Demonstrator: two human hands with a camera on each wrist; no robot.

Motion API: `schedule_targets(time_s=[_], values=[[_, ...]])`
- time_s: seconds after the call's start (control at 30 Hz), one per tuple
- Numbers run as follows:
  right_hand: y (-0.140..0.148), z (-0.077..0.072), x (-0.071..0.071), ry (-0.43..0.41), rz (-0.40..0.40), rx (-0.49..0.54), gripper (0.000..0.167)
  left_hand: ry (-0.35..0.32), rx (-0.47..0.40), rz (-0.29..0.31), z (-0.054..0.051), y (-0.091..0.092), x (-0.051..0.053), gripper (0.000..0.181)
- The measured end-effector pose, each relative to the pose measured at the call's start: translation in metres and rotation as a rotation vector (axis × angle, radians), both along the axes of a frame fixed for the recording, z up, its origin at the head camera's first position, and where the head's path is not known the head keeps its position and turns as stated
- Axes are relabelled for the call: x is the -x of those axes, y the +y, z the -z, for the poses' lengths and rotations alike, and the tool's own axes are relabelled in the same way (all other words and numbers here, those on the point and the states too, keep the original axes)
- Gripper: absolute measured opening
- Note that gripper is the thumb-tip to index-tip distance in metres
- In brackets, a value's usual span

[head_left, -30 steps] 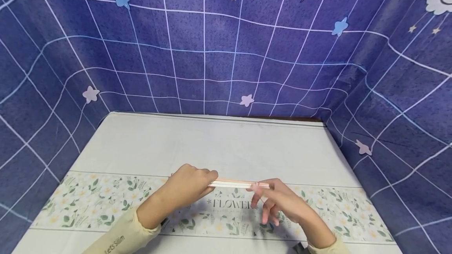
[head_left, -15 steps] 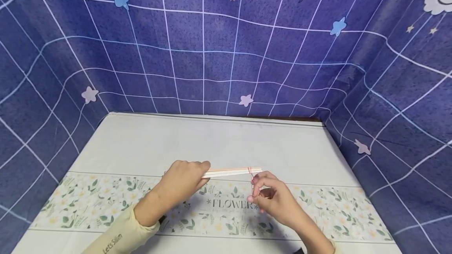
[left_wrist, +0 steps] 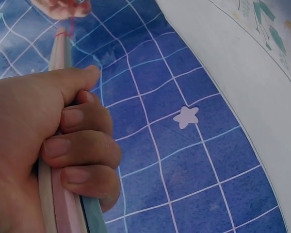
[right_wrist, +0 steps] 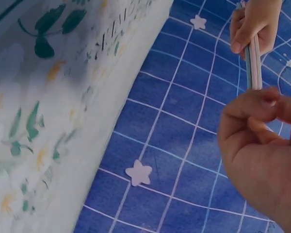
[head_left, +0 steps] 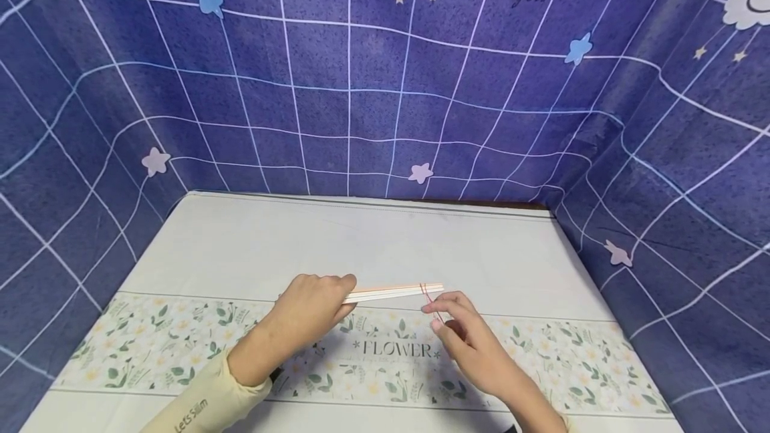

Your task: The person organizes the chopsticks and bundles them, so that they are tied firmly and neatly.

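Observation:
My left hand (head_left: 315, 309) grips a bundle of slim pastel chopsticks (head_left: 388, 293) near one end, fingers curled round them. Their free ends point right, above the table. Pink, cream and teal ones show below the fist in the left wrist view, where the bundle (left_wrist: 62, 51) narrows away from the hand. A thin red rubber band (head_left: 428, 295) loops round the bundle near its free end. My right hand (head_left: 475, 346), just below that end, pinches the stretched band between thumb and fingers. In the right wrist view the fingers hide the bundle's tip.
A white table (head_left: 337, 239) with a flowered strip (head_left: 192, 346) lettered "FLOWER" lies under the hands. Blue gridded cloth (head_left: 313, 112) with stars and clouds hangs behind the table and along both sides.
The right hand has come off the chopsticks and drawn the red band downward, then shifted slightly right and up. The left hand has moved a little left and up, tilting the bundle's free end upward.

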State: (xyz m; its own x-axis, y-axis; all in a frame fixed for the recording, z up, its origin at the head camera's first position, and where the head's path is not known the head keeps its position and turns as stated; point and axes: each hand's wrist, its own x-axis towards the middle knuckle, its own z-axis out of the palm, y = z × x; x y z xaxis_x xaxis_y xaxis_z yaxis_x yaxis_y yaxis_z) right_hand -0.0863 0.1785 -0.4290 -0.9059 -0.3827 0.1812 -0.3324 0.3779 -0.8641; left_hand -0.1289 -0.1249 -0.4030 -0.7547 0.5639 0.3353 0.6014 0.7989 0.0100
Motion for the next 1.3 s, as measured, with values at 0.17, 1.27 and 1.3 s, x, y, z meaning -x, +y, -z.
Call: schedule_targets(time_s=[0.17,1.27,1.3], values=[[-0.002,0.004,-0.002,0.149,0.077,-0.086,0.018,-0.012,0.017,-0.007,0.002,0.001,0.000,0.029],[-0.015,0.009,-0.006,0.510,0.207,0.098,0.016,-0.048,0.007,-0.015,0.000,0.001,-0.002,0.028],[-0.015,0.010,-0.006,0.484,0.219,0.115,0.015,-0.045,0.007,-0.014,0.000,0.001,-0.002,0.028]])
